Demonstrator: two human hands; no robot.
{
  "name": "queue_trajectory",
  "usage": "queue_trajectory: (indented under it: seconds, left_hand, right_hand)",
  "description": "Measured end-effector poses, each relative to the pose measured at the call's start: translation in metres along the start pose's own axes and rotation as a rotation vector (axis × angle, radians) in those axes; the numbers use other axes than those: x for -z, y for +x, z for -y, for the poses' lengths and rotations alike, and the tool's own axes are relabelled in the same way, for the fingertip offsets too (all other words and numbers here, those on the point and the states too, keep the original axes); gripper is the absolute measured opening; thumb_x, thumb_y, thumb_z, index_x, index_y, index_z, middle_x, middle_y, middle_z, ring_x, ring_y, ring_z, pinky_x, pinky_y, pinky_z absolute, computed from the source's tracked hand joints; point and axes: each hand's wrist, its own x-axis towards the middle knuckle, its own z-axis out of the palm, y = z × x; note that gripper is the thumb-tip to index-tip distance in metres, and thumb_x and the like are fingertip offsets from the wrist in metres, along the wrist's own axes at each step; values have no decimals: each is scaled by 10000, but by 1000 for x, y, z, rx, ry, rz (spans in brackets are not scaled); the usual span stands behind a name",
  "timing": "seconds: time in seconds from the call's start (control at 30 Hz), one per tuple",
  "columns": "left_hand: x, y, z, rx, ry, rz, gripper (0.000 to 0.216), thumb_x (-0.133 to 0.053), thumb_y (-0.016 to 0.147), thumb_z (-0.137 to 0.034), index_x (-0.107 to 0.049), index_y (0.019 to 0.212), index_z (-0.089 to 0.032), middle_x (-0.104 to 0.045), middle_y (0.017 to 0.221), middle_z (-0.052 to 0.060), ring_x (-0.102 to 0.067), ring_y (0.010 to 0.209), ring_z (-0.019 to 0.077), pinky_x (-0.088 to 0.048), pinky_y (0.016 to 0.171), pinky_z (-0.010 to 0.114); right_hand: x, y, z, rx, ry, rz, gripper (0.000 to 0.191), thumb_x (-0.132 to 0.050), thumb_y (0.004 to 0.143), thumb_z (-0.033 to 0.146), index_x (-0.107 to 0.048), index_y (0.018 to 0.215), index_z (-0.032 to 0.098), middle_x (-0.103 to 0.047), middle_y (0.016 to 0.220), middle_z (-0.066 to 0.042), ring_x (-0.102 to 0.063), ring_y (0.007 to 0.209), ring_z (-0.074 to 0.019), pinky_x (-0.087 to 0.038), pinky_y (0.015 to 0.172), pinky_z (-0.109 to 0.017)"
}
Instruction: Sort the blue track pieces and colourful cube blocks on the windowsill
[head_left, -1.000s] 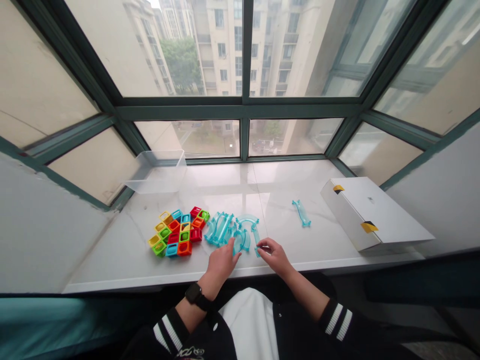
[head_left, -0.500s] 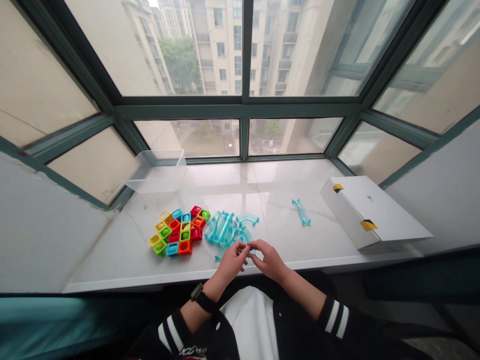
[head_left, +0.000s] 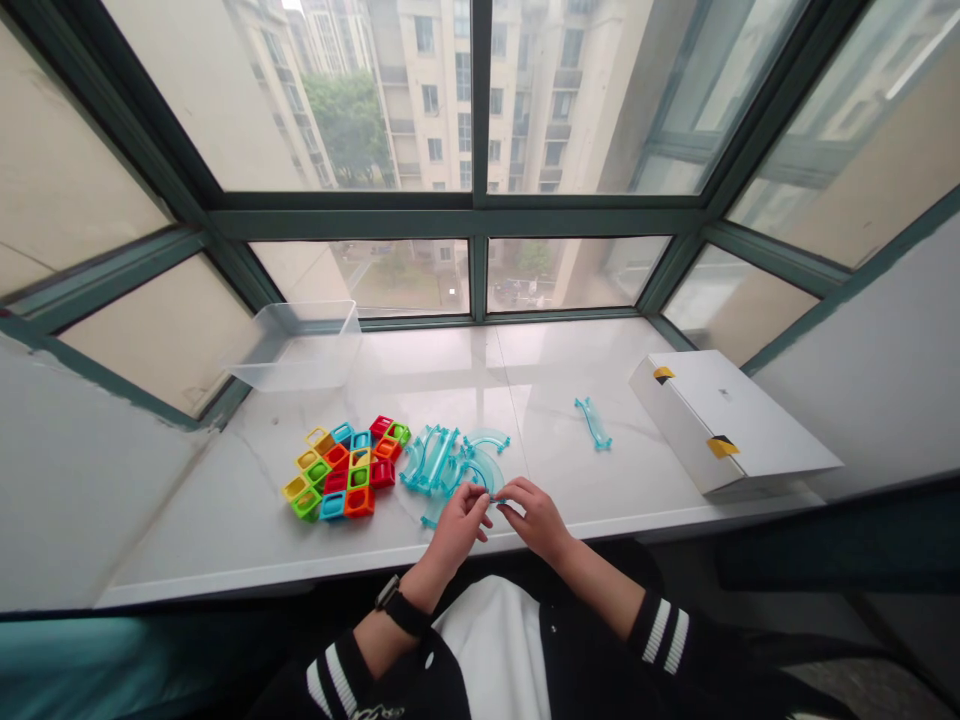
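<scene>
Track piece (head_left: 498, 497), a clear teal one, is sitting right between the fingertips of both hands, just above the near edge of the sill (head_left: 480, 375) and pretty much dead centre in front of the person. Only a little bit of it is showing, since the fingers are covering the rest.

The left hand (head_left: 456, 525) is coming in from the lower left with the wrist angled up and to the right. Its thumb and first fingers are pinching down on the left end of the piece while the other fingers are curling loosely underneath. A black watch (head_left: 396, 604) is riding on that wrist.

The right hand (head_left: 537, 517) is reaching in from the lower right, palm facing down and knuckles up, and its fingertips are closing on the other end of the same piece. So both hands are clamping on it, and their fingertips are nearly touching each other.

Just beyond the hands, the track pile (head_left: 442, 458) is lying in a loose heap, with a cluster of blocks (head_left: 343, 468) in red, orange, green, yellow and blue right beside it on the left. A lone track (head_left: 592, 423) is lying well apart to the right, near a white box (head_left: 724, 420). A clear tub (head_left: 296, 345) is sitting at the back left by the window.
</scene>
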Motion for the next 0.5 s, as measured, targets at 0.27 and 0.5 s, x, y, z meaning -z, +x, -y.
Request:
queue_trajectory:
  seconds: [0.27,0.5]
  left_hand:
    - [17,-4,-8,-72,68,135,612,-712,852,-615,-638,1290,-194,-697,1255,157,-661,809,175,-560,585,277]
    - [59,-16,-14,-37,66,54,591,-735,840,-635,-699,1217,-180,-729,1143,146,-661,814,198,-543,614,290]
  right_hand:
    - [30,-1,-35,-134,-68,-176,99,-627,973,237,-721,1003,249,-700,957,-48,-669,852,-207,-566,821,-350]
    - [74,-4,-96,-319,-205,-320,143,-590,934,300,-709,962,226,-709,962,-62,-676,803,-209,-564,767,-353]
